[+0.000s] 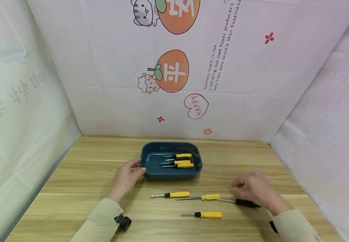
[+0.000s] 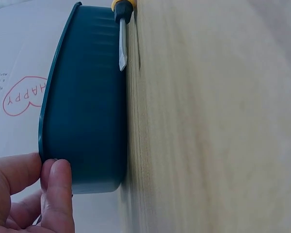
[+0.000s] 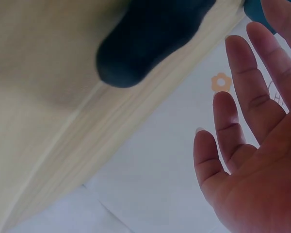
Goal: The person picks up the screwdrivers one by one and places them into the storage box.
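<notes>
A dark teal rectangular box (image 1: 171, 176) stands on the wooden table. Its left rim is pinched between the thumb and fingers of my left hand (image 1: 127, 178); the left wrist view shows this grip at the rim's edge. Several small yellow-handled screwdrivers (image 1: 182, 162) lie inside the box. Over at the right, my right hand (image 1: 257, 191) hovers above a black-handled screwdriver (image 1: 247, 203), whose handle it partly hides. In the right wrist view the fingers (image 3: 242, 58) are spread and loosely bent beside that black handle, with nothing held.
In front of the box lie a yellow-and-black screwdriver (image 1: 178, 194), a yellow screwdriver with a long shaft (image 1: 210, 197) and, nearer me, another yellow-and-black one (image 1: 211, 215). A printed white cloth (image 1: 114, 101) hangs behind the table, with white sheets at both sides.
</notes>
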`<state>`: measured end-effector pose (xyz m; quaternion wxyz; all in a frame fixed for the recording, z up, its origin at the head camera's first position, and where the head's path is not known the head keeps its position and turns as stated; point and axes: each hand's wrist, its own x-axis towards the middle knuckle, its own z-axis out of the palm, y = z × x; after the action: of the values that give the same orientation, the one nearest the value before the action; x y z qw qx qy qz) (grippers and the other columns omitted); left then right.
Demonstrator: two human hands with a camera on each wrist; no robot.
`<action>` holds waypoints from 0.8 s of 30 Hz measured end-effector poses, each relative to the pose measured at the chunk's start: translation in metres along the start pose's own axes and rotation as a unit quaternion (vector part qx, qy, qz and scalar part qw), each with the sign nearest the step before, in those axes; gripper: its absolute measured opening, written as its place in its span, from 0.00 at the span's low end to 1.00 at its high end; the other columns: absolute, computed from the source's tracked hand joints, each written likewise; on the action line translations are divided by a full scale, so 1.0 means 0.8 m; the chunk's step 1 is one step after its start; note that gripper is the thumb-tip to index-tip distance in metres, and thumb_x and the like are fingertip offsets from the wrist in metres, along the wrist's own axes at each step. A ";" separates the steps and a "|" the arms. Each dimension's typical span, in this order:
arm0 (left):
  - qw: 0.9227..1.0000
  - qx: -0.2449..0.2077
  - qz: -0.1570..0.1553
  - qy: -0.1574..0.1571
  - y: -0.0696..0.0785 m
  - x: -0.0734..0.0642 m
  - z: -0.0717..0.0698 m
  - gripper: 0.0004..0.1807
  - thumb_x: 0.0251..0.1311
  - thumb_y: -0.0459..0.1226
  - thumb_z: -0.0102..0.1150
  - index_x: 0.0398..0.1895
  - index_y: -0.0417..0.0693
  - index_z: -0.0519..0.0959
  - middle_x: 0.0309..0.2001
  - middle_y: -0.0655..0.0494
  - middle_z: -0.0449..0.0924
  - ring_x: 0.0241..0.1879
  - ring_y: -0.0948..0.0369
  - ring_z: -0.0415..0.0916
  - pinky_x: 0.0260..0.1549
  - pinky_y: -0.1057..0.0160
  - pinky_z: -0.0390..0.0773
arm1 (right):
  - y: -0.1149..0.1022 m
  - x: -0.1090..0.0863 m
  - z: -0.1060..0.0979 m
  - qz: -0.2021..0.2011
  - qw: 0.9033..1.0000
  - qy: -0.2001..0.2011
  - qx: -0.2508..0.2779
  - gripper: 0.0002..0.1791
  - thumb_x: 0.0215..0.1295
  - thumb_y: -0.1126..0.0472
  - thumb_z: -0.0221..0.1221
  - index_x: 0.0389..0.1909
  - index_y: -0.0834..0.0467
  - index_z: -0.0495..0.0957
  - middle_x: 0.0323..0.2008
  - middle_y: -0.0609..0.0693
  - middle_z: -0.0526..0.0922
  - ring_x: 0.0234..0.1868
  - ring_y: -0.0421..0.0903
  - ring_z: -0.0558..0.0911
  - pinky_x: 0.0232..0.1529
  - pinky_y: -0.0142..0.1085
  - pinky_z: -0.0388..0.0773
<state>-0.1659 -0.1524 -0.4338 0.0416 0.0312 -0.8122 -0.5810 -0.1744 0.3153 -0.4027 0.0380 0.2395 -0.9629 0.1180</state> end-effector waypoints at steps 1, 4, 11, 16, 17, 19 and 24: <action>1.000 0.001 0.000 0.000 0.000 0.000 0.000 0.28 0.70 0.34 0.63 0.72 0.36 0.73 0.60 0.36 0.78 0.46 0.50 0.88 0.42 0.61 0.90 | 0.001 -0.002 0.001 -0.001 1.000 -0.004 -0.001 0.13 0.53 0.45 0.78 0.39 0.42 0.90 0.36 0.31 0.88 0.42 0.37 0.84 0.49 0.46 0.81; 1.000 0.005 -0.001 -0.001 0.000 0.000 0.000 0.28 0.70 0.34 0.63 0.72 0.36 0.72 0.61 0.37 0.78 0.46 0.50 0.88 0.42 0.61 0.90 | 0.002 -0.007 0.002 -0.002 1.000 -0.006 -0.006 0.13 0.52 0.44 0.78 0.38 0.40 0.90 0.35 0.31 0.88 0.41 0.37 0.82 0.48 0.46 0.79; 1.000 0.014 -0.005 -0.002 -0.001 0.002 -0.001 0.28 0.71 0.35 0.63 0.72 0.36 0.72 0.62 0.37 0.77 0.46 0.49 0.88 0.43 0.59 0.90 | 0.002 -0.015 0.004 0.005 1.000 -0.012 -0.014 0.14 0.48 0.44 0.79 0.36 0.39 0.89 0.34 0.30 0.87 0.42 0.41 0.80 0.48 0.47 0.77; 1.000 0.019 -0.003 -0.004 -0.003 0.003 -0.001 0.28 0.71 0.35 0.62 0.72 0.37 0.72 0.63 0.37 0.77 0.46 0.51 0.89 0.43 0.60 0.90 | 0.006 -0.019 0.005 0.010 0.999 -0.024 -0.019 0.16 0.45 0.43 0.79 0.36 0.38 0.89 0.34 0.29 0.87 0.43 0.42 0.79 0.49 0.47 0.75; 1.000 0.021 -0.002 -0.004 -0.003 0.003 -0.001 0.28 0.71 0.35 0.62 0.72 0.36 0.72 0.63 0.37 0.77 0.46 0.51 0.89 0.43 0.60 0.90 | 0.008 -0.020 0.006 0.002 0.999 -0.025 -0.020 0.16 0.45 0.42 0.80 0.36 0.38 0.89 0.34 0.29 0.87 0.43 0.41 0.80 0.49 0.47 0.76; 1.000 0.022 0.000 -0.004 -0.003 0.003 -0.001 0.28 0.71 0.35 0.62 0.72 0.36 0.72 0.63 0.37 0.77 0.46 0.52 0.89 0.43 0.61 0.90 | 0.011 -0.023 0.006 -0.014 0.999 -0.022 -0.022 0.17 0.44 0.42 0.79 0.36 0.38 0.89 0.34 0.28 0.87 0.41 0.38 0.81 0.49 0.47 0.76; 1.000 0.019 0.000 -0.005 -0.003 0.004 -0.001 0.29 0.71 0.36 0.62 0.72 0.36 0.72 0.63 0.37 0.76 0.46 0.51 0.89 0.43 0.59 0.90 | 0.017 -0.028 0.008 -0.028 0.999 -0.018 -0.023 0.17 0.44 0.41 0.79 0.36 0.37 0.89 0.33 0.24 0.86 0.38 0.31 0.80 0.47 0.44 0.76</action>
<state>-0.1688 -0.1540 -0.4358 0.0371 0.0291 -0.8232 -0.5657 -0.1613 0.3354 -0.4144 0.0299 0.2675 -0.9588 0.0904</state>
